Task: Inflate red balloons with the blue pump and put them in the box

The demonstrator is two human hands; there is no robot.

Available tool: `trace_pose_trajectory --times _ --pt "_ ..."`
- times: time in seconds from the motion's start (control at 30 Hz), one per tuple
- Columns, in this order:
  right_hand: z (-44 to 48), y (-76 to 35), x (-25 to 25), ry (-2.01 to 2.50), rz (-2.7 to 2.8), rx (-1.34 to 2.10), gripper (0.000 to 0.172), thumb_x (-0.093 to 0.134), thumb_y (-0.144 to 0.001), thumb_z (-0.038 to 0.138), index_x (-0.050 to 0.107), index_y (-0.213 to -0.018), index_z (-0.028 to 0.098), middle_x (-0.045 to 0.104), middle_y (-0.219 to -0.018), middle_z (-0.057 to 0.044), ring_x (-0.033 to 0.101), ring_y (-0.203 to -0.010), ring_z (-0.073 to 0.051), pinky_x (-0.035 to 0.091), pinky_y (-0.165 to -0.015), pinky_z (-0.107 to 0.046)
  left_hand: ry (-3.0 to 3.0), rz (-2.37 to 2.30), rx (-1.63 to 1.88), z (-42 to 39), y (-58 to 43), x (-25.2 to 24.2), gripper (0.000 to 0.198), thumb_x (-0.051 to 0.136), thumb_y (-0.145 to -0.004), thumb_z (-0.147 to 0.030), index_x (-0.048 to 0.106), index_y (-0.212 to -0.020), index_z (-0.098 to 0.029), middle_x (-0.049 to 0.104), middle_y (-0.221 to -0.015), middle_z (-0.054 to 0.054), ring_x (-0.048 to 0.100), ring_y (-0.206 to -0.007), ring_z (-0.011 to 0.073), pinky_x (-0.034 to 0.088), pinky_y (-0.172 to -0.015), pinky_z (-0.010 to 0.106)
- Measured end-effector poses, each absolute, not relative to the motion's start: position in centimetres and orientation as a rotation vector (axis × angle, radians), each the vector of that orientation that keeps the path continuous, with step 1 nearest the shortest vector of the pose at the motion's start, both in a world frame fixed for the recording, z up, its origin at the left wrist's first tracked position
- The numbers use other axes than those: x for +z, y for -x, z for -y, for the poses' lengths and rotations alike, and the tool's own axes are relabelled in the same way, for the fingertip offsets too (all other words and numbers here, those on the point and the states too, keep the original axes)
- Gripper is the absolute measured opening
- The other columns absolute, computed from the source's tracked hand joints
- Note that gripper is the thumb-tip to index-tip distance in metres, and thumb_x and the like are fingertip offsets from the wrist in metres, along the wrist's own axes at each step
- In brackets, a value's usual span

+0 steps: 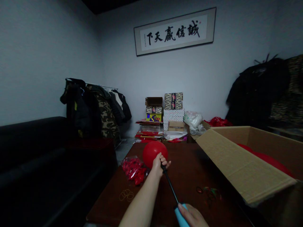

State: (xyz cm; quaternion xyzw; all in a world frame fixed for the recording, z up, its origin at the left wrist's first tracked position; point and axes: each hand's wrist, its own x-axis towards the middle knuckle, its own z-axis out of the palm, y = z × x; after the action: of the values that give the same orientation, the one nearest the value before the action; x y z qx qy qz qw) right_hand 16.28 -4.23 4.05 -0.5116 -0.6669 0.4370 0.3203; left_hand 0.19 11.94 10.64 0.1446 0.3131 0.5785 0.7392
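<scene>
A red balloon (152,152), partly inflated, sits at the tip of a balloon pump (181,216) with a blue body and a thin black rod. My left hand (161,161) is closed around the balloon's neck and the pump's black tip end. Low in the view, my right hand (192,217) grips the blue pump body. The rod is drawn out between the two hands. Left of the balloon, a clear bag of red balloons (133,168) lies on the brown table (183,170). The balloon's neck is hidden by my left fingers.
Rubber bands (126,195) lie at the table's left, small coloured bands (210,193) at its right. An open cardboard box (239,160) holding red balloons (267,159) stands on the right. Stacked boxes (173,116) are at the back; a black sofa (47,164) is left.
</scene>
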Motion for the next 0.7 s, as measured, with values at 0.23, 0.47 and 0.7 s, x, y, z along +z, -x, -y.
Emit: trace_pose_trajectory --times 0.23,0.47,0.7 --pt "1.0 -13.8 6.3 1.320 1.660 1.089 0.077 0.032 -0.071 0.084 0.067 -0.080 0.017 0.067 -0.088 -0.009 0.056 -0.087 -0.025 0.040 -0.086 -0.036 -0.345 -0.661 1.218 -9.7 -1.4 9.7 0.033 0.050 -0.088 -0.032 0.033 -0.062 -0.021 0.031 -0.047 -0.010 0.028 -0.036 0.0051 0.053 -0.071 0.034" --pt "-2.2 -11.5 6.2 1.328 1.654 1.100 0.074 0.032 -0.067 0.087 0.057 -0.061 0.018 0.054 -0.062 -0.002 0.048 -0.065 -0.018 0.040 -0.066 -0.031 -0.421 -0.744 1.214 -9.6 -1.3 9.0 0.033 0.049 -0.087 -0.033 0.034 -0.061 -0.021 0.033 -0.044 -0.010 0.028 -0.035 0.0059 0.052 -0.067 0.034" --pt "0.6 -12.1 3.9 1.287 1.677 1.126 0.073 0.033 -0.067 0.088 0.058 -0.067 0.019 0.059 -0.072 -0.003 0.051 -0.072 -0.019 0.042 -0.074 -0.031 -0.400 -0.800 1.279 -11.2 0.3 9.2 0.032 0.050 -0.087 -0.034 0.034 -0.061 -0.021 0.033 -0.045 -0.010 0.030 -0.034 0.0058 0.051 -0.063 0.032"
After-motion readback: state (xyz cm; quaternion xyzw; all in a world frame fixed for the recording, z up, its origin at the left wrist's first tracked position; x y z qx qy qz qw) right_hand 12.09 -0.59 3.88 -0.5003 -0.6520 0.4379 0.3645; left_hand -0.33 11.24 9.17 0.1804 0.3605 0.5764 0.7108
